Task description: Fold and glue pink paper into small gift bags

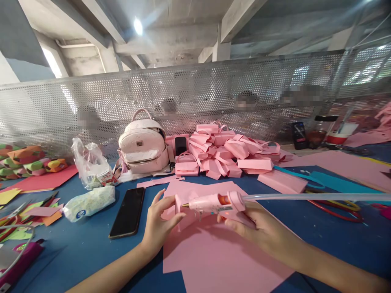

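Observation:
A pink hot glue gun (210,202) lies in the grip of my right hand (262,228), its brass nozzle aimed left. From its rear a long clear glue stick (305,197) runs out to the right. My left hand (157,221) pinches a small folded piece of pink paper (178,209) between thumb and fingers. The nozzle is close to that paper; whether they touch I cannot tell. Both hands are over pink paper sheets (226,260) spread on the blue table (82,258). Behind them rises a heap of folded pink paper bags (216,150) with strip handles.
A black phone (127,212) and a tissue pack (89,203) lie left of my left hand. A pale pink backpack (142,146) stands behind. Scissors (18,209) and paper scraps sit far left. Red-handled scissors (336,213) lie right. A perforated metal screen (195,89) borders the back.

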Motion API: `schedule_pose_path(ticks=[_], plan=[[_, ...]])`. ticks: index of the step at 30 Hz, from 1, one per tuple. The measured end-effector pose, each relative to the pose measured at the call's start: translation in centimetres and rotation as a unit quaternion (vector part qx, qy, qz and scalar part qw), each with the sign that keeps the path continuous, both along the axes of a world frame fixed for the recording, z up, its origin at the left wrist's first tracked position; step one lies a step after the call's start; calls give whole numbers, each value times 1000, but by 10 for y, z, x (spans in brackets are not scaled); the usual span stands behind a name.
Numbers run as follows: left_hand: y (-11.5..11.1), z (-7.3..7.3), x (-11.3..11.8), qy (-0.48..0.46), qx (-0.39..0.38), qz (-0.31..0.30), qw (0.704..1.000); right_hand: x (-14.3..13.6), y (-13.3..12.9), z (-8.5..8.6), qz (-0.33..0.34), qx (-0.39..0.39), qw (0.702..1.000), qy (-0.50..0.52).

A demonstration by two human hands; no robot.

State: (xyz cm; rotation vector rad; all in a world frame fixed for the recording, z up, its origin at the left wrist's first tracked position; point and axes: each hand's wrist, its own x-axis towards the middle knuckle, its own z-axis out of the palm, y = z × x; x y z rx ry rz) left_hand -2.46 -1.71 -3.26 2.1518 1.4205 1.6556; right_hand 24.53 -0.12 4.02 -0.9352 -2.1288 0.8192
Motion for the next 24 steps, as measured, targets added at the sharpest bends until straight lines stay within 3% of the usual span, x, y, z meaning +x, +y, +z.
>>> schedule_pose_path(ticks=[14, 24], plan=[[1, 0, 0, 6, 0, 4, 1000, 0, 1, 0, 42, -42, 998, -27], [0, -1, -1, 5, -8, -3, 1000, 1, 1, 2, 48, -27, 998, -31]])
